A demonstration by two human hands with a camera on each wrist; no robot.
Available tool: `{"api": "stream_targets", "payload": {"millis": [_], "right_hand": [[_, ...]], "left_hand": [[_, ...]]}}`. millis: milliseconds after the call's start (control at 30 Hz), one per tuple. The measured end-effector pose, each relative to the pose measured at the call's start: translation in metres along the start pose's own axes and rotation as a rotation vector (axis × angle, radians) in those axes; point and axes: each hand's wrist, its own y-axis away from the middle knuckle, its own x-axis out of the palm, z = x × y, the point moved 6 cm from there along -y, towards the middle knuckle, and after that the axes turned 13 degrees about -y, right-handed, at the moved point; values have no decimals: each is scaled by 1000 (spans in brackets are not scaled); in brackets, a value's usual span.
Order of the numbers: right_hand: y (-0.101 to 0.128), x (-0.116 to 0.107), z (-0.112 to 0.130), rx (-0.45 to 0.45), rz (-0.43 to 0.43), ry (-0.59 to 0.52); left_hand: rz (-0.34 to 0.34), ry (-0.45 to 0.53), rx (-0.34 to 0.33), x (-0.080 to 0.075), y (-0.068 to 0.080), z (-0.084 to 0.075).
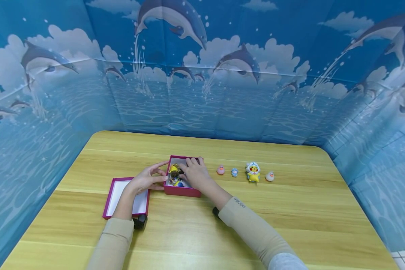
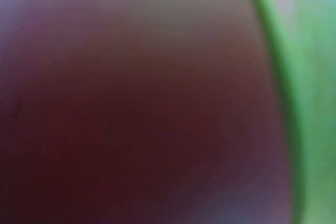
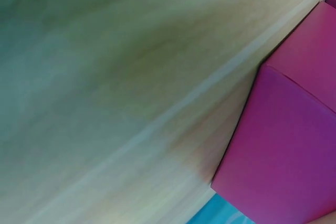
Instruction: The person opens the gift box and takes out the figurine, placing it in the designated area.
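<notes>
A magenta box (image 1: 182, 191) with a pale inside stands without its lid in the head view. Inside its left half lie small toys, among them a yellow-and-brown figure (image 1: 174, 171) and a blue-and-yellow piece (image 1: 179, 183). My left hand (image 1: 147, 179) rests against the box's left side, its fingers extended and the thumb at the rim. Over the box's right half, my right hand (image 1: 196, 174) reaches in with bent fingers; I cannot tell whether it holds a toy. The right wrist view shows the box's outer wall (image 3: 278, 145); the left wrist view is a dark blur.
The magenta-edged lid (image 1: 108, 198), white inside, lies left of the box under my left forearm. To the right stand a pink duck (image 1: 221, 170), a small blue figure (image 1: 234, 172), a yellow figure with a white hood (image 1: 253, 173) and a whitish duck (image 1: 270, 176) on the wooden table (image 1: 290, 210).
</notes>
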Motion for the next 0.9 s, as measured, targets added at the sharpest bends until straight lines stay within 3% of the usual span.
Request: {"api": "stream_targets", "payload": {"millis": [900], "right_hand": [[4,-9,1,-28,-46,-32]], "left_hand": [[2,-5,4,0,0,0]]}}
